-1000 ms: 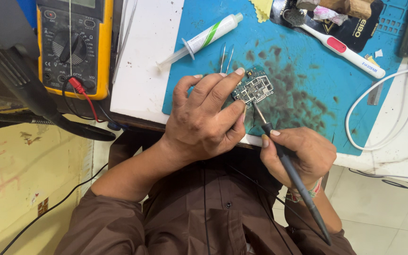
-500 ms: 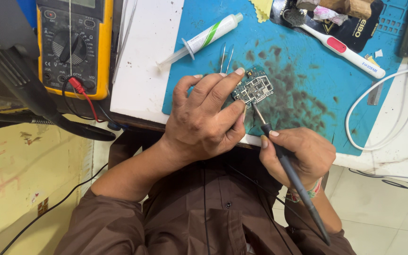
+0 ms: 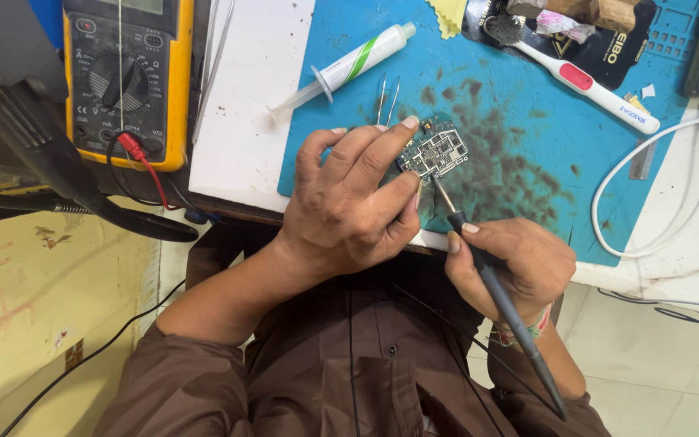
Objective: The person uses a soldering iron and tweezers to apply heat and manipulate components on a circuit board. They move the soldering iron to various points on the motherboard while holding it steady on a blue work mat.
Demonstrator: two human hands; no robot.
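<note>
A small green circuit board point(image 3: 434, 151) is pinched between the thumb and fingers of the left hand point(image 3: 353, 202) and held over the stained blue work mat point(image 3: 527, 97) near the front edge of the desk point(image 3: 240, 121). A dark-handled soldering iron point(image 3: 487, 283) is gripped pen-fashion in the closed right hand point(image 3: 515, 267), its metal tip laid against the lower edge of the board. Just behind the left hand's fingertips, a pair of metal tweezers point(image 3: 387, 97) is seen lying on the mat, and beyond it a syringe point(image 3: 349, 66) with a green-striped barrel is laid across the mat's left edge, its nozzle over the bare white desk top. Toward the far right corner of the mat, a white toothbrush point(image 3: 584, 85) with a red grip patch is laid on a slant, its bristle head resting on a black pouch point(image 3: 608, 48). A yellow cloth point(image 3: 449, 12) is partly seen at the far edge. A white cable point(image 3: 633, 162) is looped off the mat's right side. At the desk's left edge, a yellow multimeter point(image 3: 127, 77) is set with a red lead point(image 3: 143, 166) plugged in
</note>
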